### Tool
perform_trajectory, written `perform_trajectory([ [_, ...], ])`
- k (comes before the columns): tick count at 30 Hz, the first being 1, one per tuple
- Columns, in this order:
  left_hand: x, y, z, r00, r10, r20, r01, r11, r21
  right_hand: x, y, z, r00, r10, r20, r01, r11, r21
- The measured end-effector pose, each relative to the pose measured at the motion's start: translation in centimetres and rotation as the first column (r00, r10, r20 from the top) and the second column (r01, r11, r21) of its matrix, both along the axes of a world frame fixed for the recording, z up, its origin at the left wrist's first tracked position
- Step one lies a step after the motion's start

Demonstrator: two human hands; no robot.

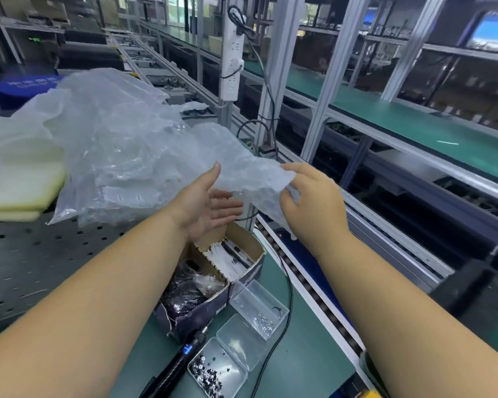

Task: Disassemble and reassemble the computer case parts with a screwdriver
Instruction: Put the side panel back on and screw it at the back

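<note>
Two hands: my right hand (pixel 311 196) pinches a crumpled clear plastic bag (pixel 121 145), left hand (pixel 210 205) open beneath; dragging it could topple the open clear screw boxes (pixel 242 349).

The bag (pixel 121 145) veils whatever lies under it, and the fingertips of the right hand (pixel 311 202) vanish behind its edge. The screwdriver (pixel 173 366) runs off the bottom edge. The foam (pixel 18 173) is cut by the left edge. Screws (pixel 206 372) in the tray (pixel 242 382) are too small to tell apart.
</note>
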State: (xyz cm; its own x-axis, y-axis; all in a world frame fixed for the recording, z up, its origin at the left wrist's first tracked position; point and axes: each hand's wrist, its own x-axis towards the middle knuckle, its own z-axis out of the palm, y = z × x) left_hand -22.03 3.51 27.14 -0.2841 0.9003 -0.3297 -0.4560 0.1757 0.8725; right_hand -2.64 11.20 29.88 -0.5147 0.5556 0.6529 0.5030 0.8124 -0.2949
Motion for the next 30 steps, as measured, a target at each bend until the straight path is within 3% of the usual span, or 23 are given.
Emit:
perform_trajectory([
  [3,2.3,1.2,-0.5,0.959,-0.052,0.277,0.021,0.993,0.114,3.9,-1.1,-1.2,0.999,0.024,-0.041,-0.023,0.999,0.033],
  [7,6.6,2.5,-0.5,0.915,-0.028,0.403,-0.05,0.982,0.18,9.4,-3.0,-2.8,0.994,0.102,-0.026,-0.097,0.984,0.149],
  [8,7.7,2.5,-0.5,0.912,-0.034,0.409,-0.04,0.984,0.171,10.8,-3.4,-3.2,0.995,0.101,-0.019,-0.097,0.986,0.138],
  [10,9.9,2.1,-0.4,0.913,-0.096,0.396,0.025,0.984,0.179,13.7,-4.1,-3.9,0.994,0.064,-0.088,-0.067,0.997,-0.037],
  [12,12.1,1.5,-0.1,0.906,-0.18,0.384,0.102,0.971,0.215,16.6,-4.5,-4.2,0.958,0.021,-0.286,-0.119,0.937,-0.329],
  [14,14.5,0.7,0.0,0.892,-0.279,0.356,0.199,0.949,0.247,19.6,-4.6,-4.2,0.883,-0.112,-0.455,-0.156,0.846,-0.51],
  [18,20.4,-0.7,0.0,0.88,-0.375,0.291,0.301,0.915,0.271,25.5,-4.1,-3.9,0.787,-0.371,-0.492,-0.082,0.728,-0.681],
  [20,23.9,-1.4,-0.2,0.868,-0.415,0.273,0.34,0.897,0.284,28.2,-4.3,-3.9,0.753,-0.422,-0.505,-0.163,0.624,-0.764],
  [23,28.9,-2.4,-0.7,0.851,-0.45,0.27,0.37,0.879,0.3,32.2,-5.7,-3.9,0.714,-0.483,-0.508,-0.302,0.442,-0.845],
  [26,34.3,-3.5,-0.6,0.835,-0.477,0.274,0.392,0.865,0.312,37.5,-7.6,-4.1,0.653,-0.501,-0.568,-0.445,0.352,-0.823],
  [28,37.6,-4.1,-0.5,0.815,-0.517,0.262,0.429,0.842,0.326,41.0,-8.9,-3.8,0.604,-0.505,-0.616,-0.484,0.382,-0.787],
  [30,40.5,-4.5,-0.5,0.791,-0.563,0.238,0.471,0.81,0.35,44.3,-9.9,-3.5,0.523,-0.518,-0.677,-0.476,0.482,-0.736],
])
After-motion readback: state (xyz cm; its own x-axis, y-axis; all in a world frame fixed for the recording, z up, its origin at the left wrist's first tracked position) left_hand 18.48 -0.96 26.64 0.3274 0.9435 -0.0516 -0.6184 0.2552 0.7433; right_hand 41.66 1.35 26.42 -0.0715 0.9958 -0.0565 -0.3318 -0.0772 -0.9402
